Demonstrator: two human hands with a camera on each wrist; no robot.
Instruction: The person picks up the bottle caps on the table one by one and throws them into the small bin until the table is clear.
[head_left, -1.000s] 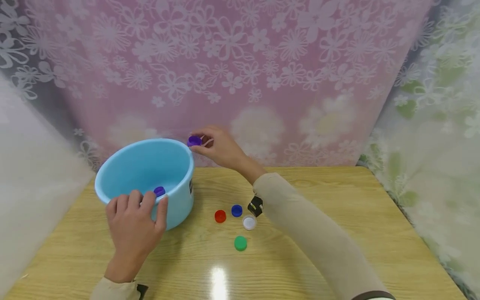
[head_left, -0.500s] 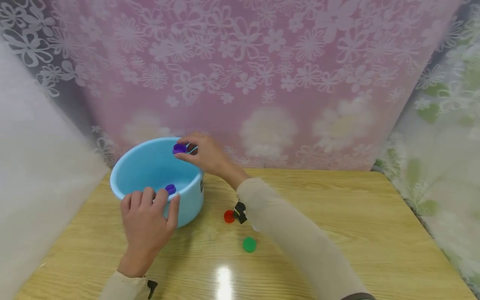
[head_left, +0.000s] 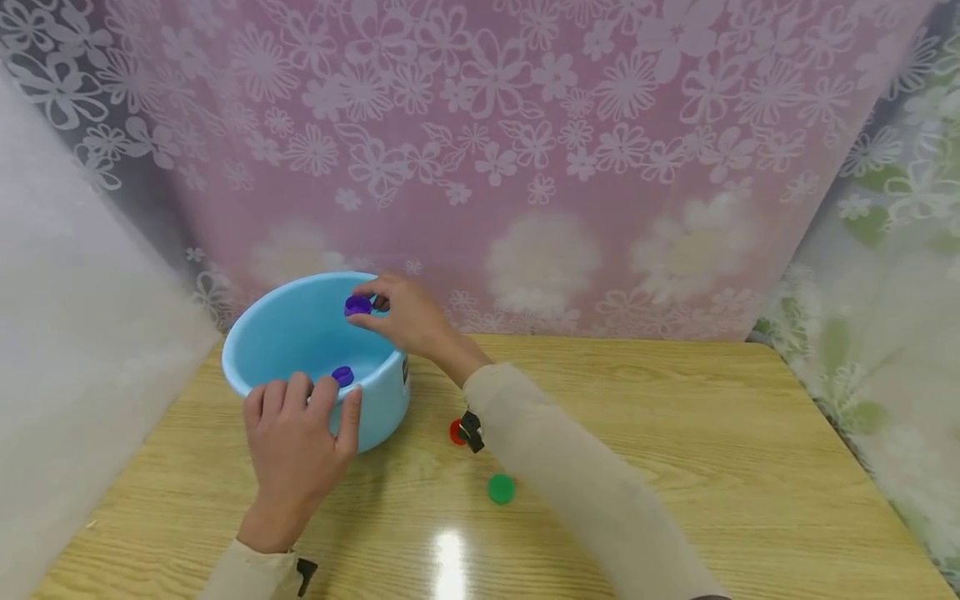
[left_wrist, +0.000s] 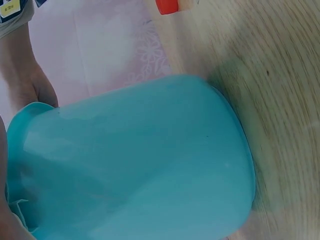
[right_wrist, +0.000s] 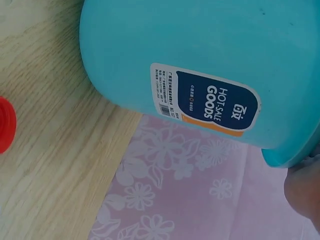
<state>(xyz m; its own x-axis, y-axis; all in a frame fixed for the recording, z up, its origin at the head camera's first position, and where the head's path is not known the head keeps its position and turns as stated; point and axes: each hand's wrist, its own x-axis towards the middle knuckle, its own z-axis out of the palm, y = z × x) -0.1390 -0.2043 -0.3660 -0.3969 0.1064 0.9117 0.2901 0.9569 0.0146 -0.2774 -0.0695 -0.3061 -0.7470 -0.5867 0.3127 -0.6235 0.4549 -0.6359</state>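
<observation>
A light blue plastic bucket (head_left: pixel 382 408) stands tilted-looking at the left of the table in the head view. My left hand (head_left: pixel 296 454) grips its near rim, fingers over the edge. Above the bucket's opening, by the far right rim, my right hand (head_left: pixel 408 317) pinches a purple bottle cap (head_left: pixel 358 307) between thumb and fingertips. Another purple cap (head_left: pixel 342 377) shows inside the bucket, partly behind the near rim. On the table lie a green cap (head_left: pixel 501 489) and a red cap (head_left: pixel 457 432); a black wrist device partly covers the red one.
The wooden table (head_left: pixel 660 433) reaches right and forward to a pink flowered curtain (head_left: pixel 540 167). The right sleeve (head_left: pixel 577 475) crosses above the table. In the right wrist view, a printed label (right_wrist: pixel 205 100) marks the bucket's side.
My right hand has moved left with the purple cap, from outside the rim to over the bucket's opening. The right sleeve now hides the blue and white caps. My left hand keeps its grip.
</observation>
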